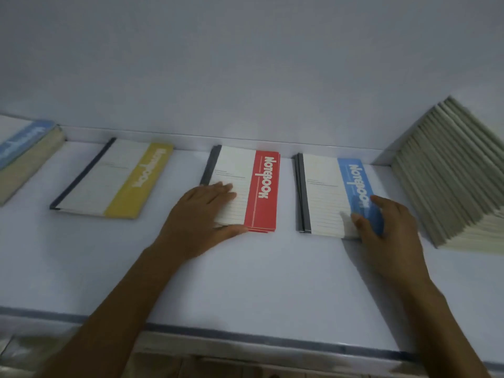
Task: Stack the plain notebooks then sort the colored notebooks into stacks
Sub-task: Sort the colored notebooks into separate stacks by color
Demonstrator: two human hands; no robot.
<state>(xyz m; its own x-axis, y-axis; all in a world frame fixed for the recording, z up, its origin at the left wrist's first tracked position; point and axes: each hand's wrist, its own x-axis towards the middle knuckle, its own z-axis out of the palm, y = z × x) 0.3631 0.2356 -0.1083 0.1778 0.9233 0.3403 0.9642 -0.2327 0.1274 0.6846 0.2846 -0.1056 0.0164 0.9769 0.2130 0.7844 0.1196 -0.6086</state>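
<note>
While left hand (199, 214) lies flat on red stack (263, 186) atop white table (245, 282), right hand (387, 230) touches blue stack (324, 186), grip unclear.

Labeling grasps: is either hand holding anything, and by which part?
Left hand lies flat on the red stack, thumb at its near edge: no hold. Right hand covers the near right corner of the blue stack; grip cannot be told.

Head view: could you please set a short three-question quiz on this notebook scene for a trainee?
1. True or false: the left hand rests on the plain stack.
2. Which stack does the right hand touch? A red, B blue, C plain.
3. Fill in: the plain stack stands farthest ____ in the row.
Key: 1 false, it presses the red stack; 2 B, the blue stack; 3 right.
</note>
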